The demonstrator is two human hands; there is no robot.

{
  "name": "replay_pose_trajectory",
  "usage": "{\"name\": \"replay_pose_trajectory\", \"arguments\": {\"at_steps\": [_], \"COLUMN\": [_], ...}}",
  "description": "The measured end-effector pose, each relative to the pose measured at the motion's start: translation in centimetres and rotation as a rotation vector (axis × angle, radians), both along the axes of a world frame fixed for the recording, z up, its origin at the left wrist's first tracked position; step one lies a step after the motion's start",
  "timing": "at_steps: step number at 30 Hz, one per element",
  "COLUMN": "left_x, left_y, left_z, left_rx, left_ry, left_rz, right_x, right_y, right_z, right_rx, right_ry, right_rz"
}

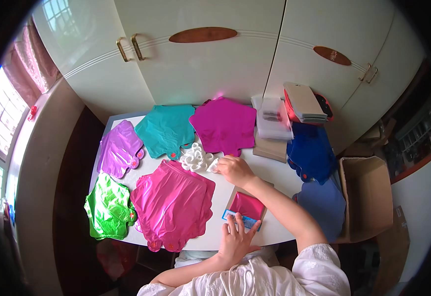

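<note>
White surface (274, 172) sitting before cupboard doors, foil balloon stacks fanned around white ribbon pile (195, 159). Right hand (233, 169) reaching just right of pile, fingers closing on small white piece (212, 165). Left hand (235, 238) lying flat, fingers spread, pinning magenta packet (246, 207) at near edge. Advice: keep packet pinned, lift piece clear without dragging pile.

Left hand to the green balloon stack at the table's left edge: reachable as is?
Probably yes. The left hand rests on the packet at the near edge, and the green balloon stack lies in the open. Only the flat pink stack sits between, low enough to reach over.
</note>
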State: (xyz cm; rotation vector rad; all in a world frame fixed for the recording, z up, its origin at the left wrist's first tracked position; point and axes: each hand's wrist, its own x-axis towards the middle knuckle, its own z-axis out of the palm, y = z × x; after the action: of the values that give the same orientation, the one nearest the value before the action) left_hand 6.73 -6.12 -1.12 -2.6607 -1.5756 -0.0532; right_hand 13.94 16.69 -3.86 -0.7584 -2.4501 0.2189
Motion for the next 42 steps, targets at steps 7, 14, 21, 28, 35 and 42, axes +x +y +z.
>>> {"name": "replay_pose_trajectory", "arguments": {"at_steps": [7,14,21,28,35,42], "left_x": [-0.5,-0.9,-1.1,-1.0,-1.3,-1.2], "left_y": [0.3,0.8,1.0,1.0,0.9,0.9], "left_z": [0.3,0.7,0.8,1.2,0.7,0.7], "left_rx": [0.015,0.006,-0.002,-0.026,-0.007,-0.001], "left_ry": [-0.007,0.004,-0.018,0.001,-0.096,-0.094], "left_rz": [-0.021,-0.08,-0.077,-0.085,-0.071,-0.074], "right_x": [-2.5,-5.1,3.2,8.7,8.8,8.5], "right_y": [-0.4,0.0,-4.9,-8.3,-6.9,-7.4], "right_z": [5.1,2.8,8.1,4.3,5.8,2.9], "right_rx": [0.075,0.299,-0.147,-0.557,-1.121,-0.806], "right_ry": [-0.066,0.0,-0.073,0.004,0.059,-0.066], "right_rz": [0.015,-0.009,-0.135,-0.367,-0.358,-0.28]}}
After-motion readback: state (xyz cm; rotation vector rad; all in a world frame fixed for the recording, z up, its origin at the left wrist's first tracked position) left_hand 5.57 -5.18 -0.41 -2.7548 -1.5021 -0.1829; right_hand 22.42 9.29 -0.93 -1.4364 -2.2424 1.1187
